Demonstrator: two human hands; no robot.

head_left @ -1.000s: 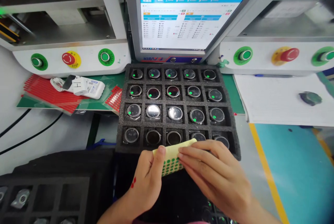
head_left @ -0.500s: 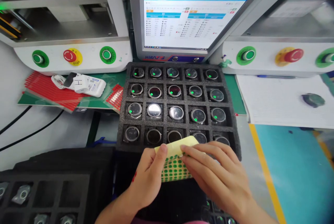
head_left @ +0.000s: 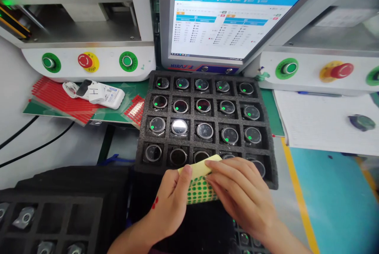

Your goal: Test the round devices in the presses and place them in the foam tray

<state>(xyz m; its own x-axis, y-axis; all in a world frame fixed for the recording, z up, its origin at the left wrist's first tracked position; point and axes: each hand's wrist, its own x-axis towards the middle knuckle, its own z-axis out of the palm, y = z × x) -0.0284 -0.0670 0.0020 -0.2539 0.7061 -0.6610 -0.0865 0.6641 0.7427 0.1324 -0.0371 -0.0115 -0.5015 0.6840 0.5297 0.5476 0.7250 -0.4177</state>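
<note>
A folded yellow sheet of green round stickers (head_left: 201, 190) is gripped between the thumb and fingers of my left hand (head_left: 171, 202). My right hand (head_left: 245, 194) is closed at the sheet's folded upper edge, fingertips pinching there; whether a single sticker is between them is hidden. Just beyond both hands lies a black foam tray (head_left: 209, 117) of round watch faces, one per compartment. Green dots sit on most watches in the far rows. A watch face (head_left: 205, 130) in the third row shows no dot, and my hands partly cover the nearest row.
A monitor (head_left: 237, 21) stands behind the tray, between machines with green buttons and red stop knobs (head_left: 85, 61). Red sticker sheets (head_left: 62, 98) and a white handheld device (head_left: 102, 95) lie left. Papers (head_left: 319, 119) with a watch part (head_left: 361, 122) lie right. Another foam tray (head_left: 50, 202) is lower left.
The view has shifted slightly, so the tray and monitor appear farther right. Both hands keep their hold on the sticker sheet, with the right fingers still at its fold.
</note>
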